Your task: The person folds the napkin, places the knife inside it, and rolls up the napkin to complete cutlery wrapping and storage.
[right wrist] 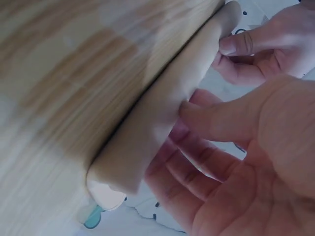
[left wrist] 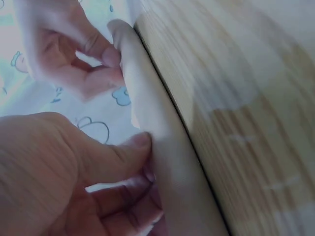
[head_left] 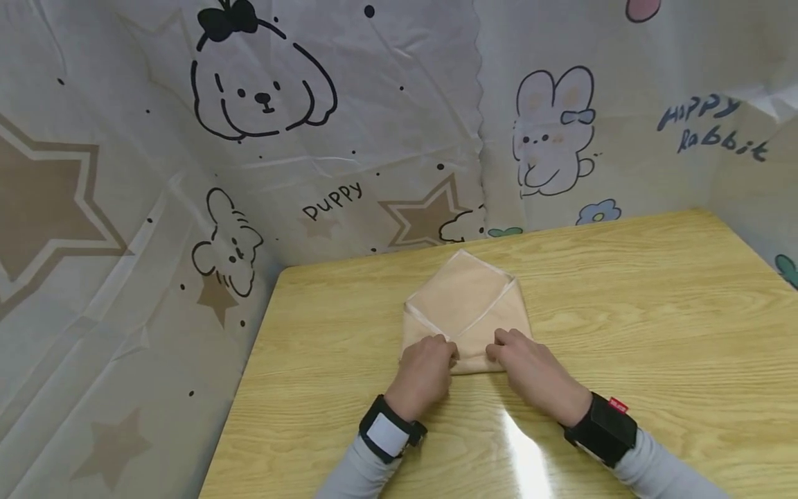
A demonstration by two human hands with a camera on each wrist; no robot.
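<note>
a peach cloth lay on the wood-grained table right in front of the person, already folded into an envelope-like shape, its pale-edged point aimed away toward the printed hanging and two pale lines running down from the side corners to meet in a v. both hands worked at the near edge, a little apart from each other, the left hand just beside the foot of the v and the right hand nearer the right-hand side. in the left wrist view the left thumb pressed on the turned-up band of cloth while its fingers bent behind it, so that hand pinched the edge; the right did the same, thumb against the cloth and forefinger behind, its other fingers loosely curved and slightly parted. how many layers each pinch took could not be told. the step in hand seemed to be turning or rolling that near edge over, away from the body. the next move, as far as one could judge, called for both pinches to advance together, evenly, so the band kept straight and the side folds did not slip loose.
</note>
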